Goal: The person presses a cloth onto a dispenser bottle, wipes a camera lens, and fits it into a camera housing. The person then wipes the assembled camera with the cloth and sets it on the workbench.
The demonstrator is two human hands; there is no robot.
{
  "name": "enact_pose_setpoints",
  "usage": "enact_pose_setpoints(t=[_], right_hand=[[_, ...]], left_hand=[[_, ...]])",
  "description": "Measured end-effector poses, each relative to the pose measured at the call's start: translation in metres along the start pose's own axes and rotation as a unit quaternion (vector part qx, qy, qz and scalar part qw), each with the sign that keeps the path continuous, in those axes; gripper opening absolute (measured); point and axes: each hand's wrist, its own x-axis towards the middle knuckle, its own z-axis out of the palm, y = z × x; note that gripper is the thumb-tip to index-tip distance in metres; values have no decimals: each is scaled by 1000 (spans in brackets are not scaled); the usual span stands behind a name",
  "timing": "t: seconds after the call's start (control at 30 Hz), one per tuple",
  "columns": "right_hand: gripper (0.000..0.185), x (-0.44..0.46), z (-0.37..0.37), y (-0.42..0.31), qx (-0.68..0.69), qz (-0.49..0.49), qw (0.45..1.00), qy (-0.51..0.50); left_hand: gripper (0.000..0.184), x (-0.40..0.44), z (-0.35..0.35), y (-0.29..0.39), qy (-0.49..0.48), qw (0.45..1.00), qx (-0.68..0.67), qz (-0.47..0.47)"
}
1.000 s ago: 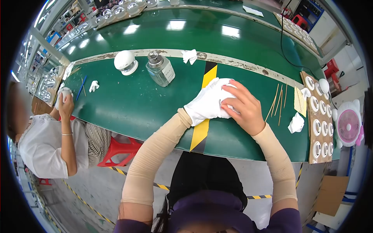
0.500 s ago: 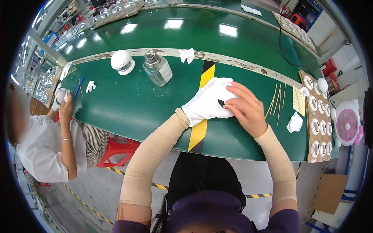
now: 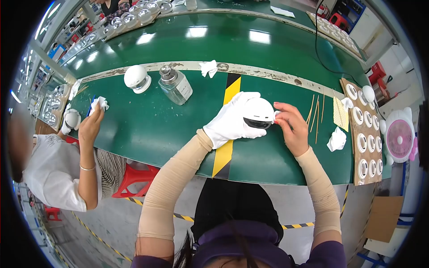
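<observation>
My left hand (image 3: 230, 118), in a white glove, is wrapped round a white dome-shaped device (image 3: 259, 108) with a glossy black window facing down. My bare right hand (image 3: 292, 127) is closed in a pinch at the dome's right edge. Between its thumb and fingertips shows a small bit of white material (image 3: 276, 117), which looks like a wipe. Both hands are above the yellow-and-black tape (image 3: 223, 156) on the green table (image 3: 178, 138). Beyond them stand a clear glass bottle with a metal cap (image 3: 175, 85) and another white dome (image 3: 137, 79).
Thin wooden sticks (image 3: 317, 118), a yellow cloth (image 3: 340, 114) and a crumpled wipe (image 3: 337, 139) lie to the right. A board of white rings (image 3: 361, 143) and a pink fan (image 3: 399, 139) are beyond. A co-worker (image 3: 58, 165) at left handles another dome and a wipe.
The dome has turned in my left hand, so its black window now shows. My right hand has moved off its front to the right edge. The co-worker's hand with the wipe has moved away from their dome.
</observation>
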Motion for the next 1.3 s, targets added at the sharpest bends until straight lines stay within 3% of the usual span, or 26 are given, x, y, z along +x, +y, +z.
enact_pose_setpoints(t=[0.1, 0.17, 0.3, 0.4, 0.47, 0.63, 0.73, 0.77, 0.83, 0.87, 1.0, 1.1, 1.17, 1.23, 1.27, 1.3], right_hand=[[11, 14, 12, -7, 6, -74, 996, 40], [9, 28, 19, -25, -43, -146, 988, -2], [13, 42, 33, -49, -158, -188, 969, -36], [9, 36, 25, -46, -102, -122, 986, -48], [9, 22, 20, -39, 8, -28, 1000, 10], [9, -15, -1, -16, -26, 40, 999, 9], [11, -21, -7, -11, 44, 128, 990, 37], [11, -16, -8, -13, 45, 129, 990, 37], [10, 1, -5, -19, 39, -53, 998, 11], [11, 10, -5, -26, 1, -88, 996, -28], [10, 26, 14, -28, -25, -111, 990, -85], [10, 20, 11, -15, -5, -105, 993, -62], [10, 16, 8, 0, 231, 121, 965, -22], [11, 12, 5, -1, 198, 92, 975, -43], [12, 13, 5, -12, 76, -44, 995, -52], [14, 15, 6, -18, -50, -181, 981, -59]], left_hand=[[82, 0, 0, 1, -6, 1000, -11, 8], [78, 1, -1, -1, -25, 999, -2, 28], [74, 2, 0, -14, -13, 995, -55, 86], [77, 4, 1, -9, 4, 996, -6, 94], [81, 1, 2, -1, 0, 999, -34, 14], [86, 0, 0, 3, -5, 1000, -6, -2], [89, 4, -8, 5, -33, 999, 4, -3], [91, 3, -9, 4, -61, 998, -24, -12], [92, 4, -8, 0, -61, 997, -43, -3], [94, 4, -8, -1, -58, 996, -63, 7], [89, -4, 4, 5, 13, 998, -34, 46], [87, 0, 5, 2, -26, 996, -83, 6], [86, 2, 6, 2, -32, 995, -91, 3], [84, 3, 2, 1, -39, 994, -106, -3], [84, 3, 1, 1, -37, 994, -106, -6], [84, 5, 0, 1, -47, 990, -133, -9]])
